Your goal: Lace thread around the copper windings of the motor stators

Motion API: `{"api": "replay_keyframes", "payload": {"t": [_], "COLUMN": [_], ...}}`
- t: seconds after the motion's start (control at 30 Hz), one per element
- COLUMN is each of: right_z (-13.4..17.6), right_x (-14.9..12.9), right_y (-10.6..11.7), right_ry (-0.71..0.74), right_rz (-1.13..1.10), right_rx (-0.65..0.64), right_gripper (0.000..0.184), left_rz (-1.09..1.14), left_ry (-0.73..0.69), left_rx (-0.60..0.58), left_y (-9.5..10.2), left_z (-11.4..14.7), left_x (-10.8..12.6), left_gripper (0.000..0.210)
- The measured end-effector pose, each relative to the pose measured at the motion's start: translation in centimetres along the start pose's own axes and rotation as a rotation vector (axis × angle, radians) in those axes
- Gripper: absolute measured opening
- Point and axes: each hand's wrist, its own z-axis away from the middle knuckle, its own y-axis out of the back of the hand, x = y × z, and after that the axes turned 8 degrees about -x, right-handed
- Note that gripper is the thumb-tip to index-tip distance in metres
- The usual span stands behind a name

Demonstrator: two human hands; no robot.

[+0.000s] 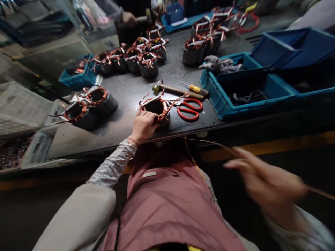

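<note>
A motor stator with copper windings and white sleeves stands upright near the table's front edge. My left hand grips its near left rim, fingers over the windings. Away to the right, past the table edge, my right hand is closed around a thin tan cord; motion blurs this hand. The cord stretches from near the stator, through the fingers, to the right. Red-handled scissors lie just right of the stator. Behind them are a hammer and a yellow-handled screwdriver.
Two stators stand at left, and several more in a group farther back. Another group is at back right. A blue divided bin borders the right side. Across the table, another person's hand holds a hammer.
</note>
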Motion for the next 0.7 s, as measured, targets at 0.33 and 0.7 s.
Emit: {"api": "replay_keyframes", "payload": {"t": [0.33, 0.7], "right_z": [-10.5, -7.3], "right_x": [-5.0, -3.3], "right_y": [-11.0, -11.6], "right_ry": [-0.071, -0.245], "right_rz": [-0.665, -0.747], "right_rx": [-0.429, -0.170], "right_gripper": [0.022, 0.019], "left_rz": [0.105, 0.002], "left_ry": [-0.435, -0.323], "left_rx": [0.076, -0.102], "left_y": [1.8, 1.0], "left_z": [2.2, -1.3], "left_x": [-0.3, -2.5], "left_gripper": [0.024, 0.026]}}
